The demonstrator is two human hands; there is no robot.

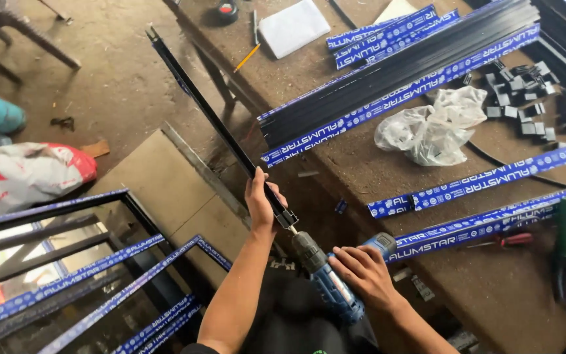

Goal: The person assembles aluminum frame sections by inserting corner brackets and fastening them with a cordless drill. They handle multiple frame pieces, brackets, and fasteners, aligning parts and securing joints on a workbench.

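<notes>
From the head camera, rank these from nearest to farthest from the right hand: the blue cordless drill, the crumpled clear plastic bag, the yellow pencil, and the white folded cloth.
1. Blue cordless drill: gripped in the right hand.
2. Crumpled clear plastic bag: up and to the right, on the workbench.
3. Yellow pencil: far up, left of the cloth.
4. White folded cloth: top of the bench, farthest, though only slightly beyond the pencil.

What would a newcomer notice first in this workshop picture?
First, the long black bar running up from the centre, held near its lower end by the left hand. The right hand holds a blue drill whose tip meets that end. On the workbench at upper right lie a bundle of black bars and a crumpled plastic bag.
</notes>
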